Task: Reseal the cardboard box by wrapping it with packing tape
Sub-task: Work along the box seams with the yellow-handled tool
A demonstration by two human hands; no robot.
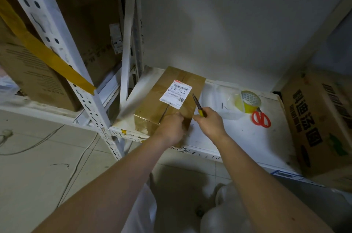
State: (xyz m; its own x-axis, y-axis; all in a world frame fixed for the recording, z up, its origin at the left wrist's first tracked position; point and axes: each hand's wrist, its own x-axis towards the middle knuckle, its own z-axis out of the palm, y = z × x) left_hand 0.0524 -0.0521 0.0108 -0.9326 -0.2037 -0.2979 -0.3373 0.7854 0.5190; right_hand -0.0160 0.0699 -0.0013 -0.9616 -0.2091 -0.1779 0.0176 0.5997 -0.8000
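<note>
- The left hand (171, 125) is resting on the near end of the cardboard box (167, 99), fingers curled over the top edge, seemingly to be steadying it or pressing tape down; whether it is pinching anything I cannot tell.
- The right hand (208, 121) is sitting just beside it, its grip closed round the yellow handle of a pair of pliers (197, 104), whose dark tip is pointing away over the box's right edge, probably to cut or score tape.
- The box is lying lengthwise on the left part of the white tabletop (247, 137), its near end close to the front edge, so there is little room to slide it nearer.
- A shipping label (176, 93) is sitting across the taped centre seam on top.
- Bare tabletop is lying to the right of the box, giving room to turn it.
- Farther right, the roll of packing tape (247, 101) is standing with red-handled scissors (261, 118) touching it, both within reach.
- A large printed carton (320, 124) is closing the right side; a white shelving upright (127, 42) is standing close on the left.
</note>
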